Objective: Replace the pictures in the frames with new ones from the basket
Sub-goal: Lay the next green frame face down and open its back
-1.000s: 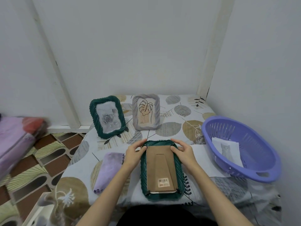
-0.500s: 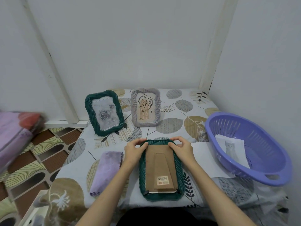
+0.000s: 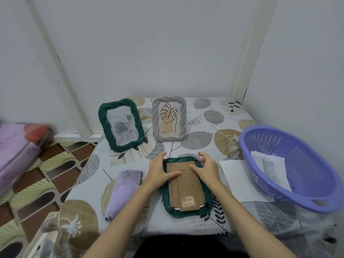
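A dark green frame [image 3: 207, 205] lies face down at the table's front, its brown cardboard back [image 3: 188, 190] with the stand facing up. My left hand [image 3: 159, 173] holds its upper left corner, thumb lying on the cardboard. My right hand [image 3: 207, 169] holds the upper right corner, fingers curled over the top edge and thumb on the cardboard. A purple basket [image 3: 307, 159] at the right contains a cat picture [image 3: 270, 168]. Behind stand another green frame [image 3: 103, 127] with a rose picture and a grey frame [image 3: 184, 118] with a leaf drawing.
A white sheet [image 3: 236, 180] lies between the face-down frame and the basket. A folded lilac cloth [image 3: 122, 192] lies left of my left hand. Walls close the table's back and right. Folded fabric [image 3: 16, 146] lies on the floor at the far left.
Both thumbs have slid from the frame's top edge down onto the cardboard back. The view has tilted slightly; the frames and basket stay put.
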